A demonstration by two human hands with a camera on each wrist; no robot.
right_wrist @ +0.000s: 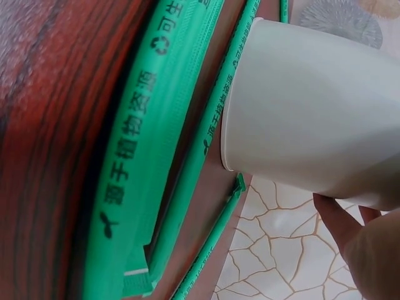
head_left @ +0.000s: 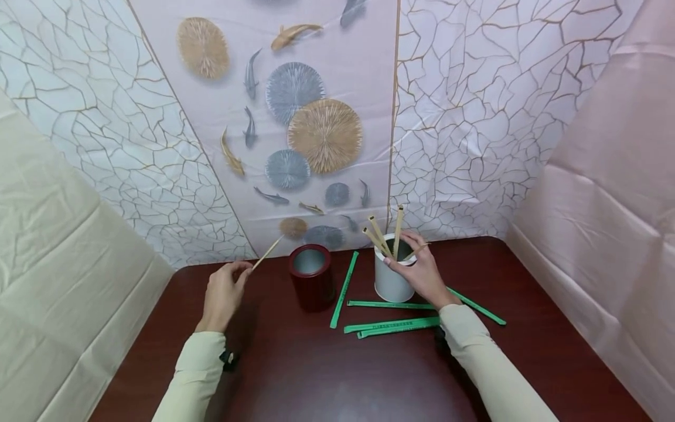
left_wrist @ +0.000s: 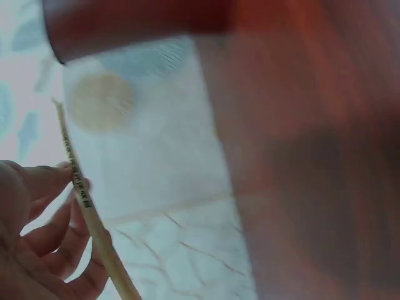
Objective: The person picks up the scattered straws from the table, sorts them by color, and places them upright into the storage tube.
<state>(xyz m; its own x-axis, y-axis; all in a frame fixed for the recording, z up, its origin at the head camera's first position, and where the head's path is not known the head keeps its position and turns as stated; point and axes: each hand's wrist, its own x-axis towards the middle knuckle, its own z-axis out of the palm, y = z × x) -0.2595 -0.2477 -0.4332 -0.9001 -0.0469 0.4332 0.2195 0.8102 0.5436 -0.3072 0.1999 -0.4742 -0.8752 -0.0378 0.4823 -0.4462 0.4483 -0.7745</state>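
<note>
While the left hand [head_left: 224, 298] pinches a tan stick [head_left: 267, 254], the right hand [head_left: 422, 274] grips a white canister [head_left: 389, 280] holding similar sticks [head_left: 398, 231].

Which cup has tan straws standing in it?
The white cup, the one the right hand is holding. Tan straws poke above its rim; none shows in the dark red cup to its left.
</note>
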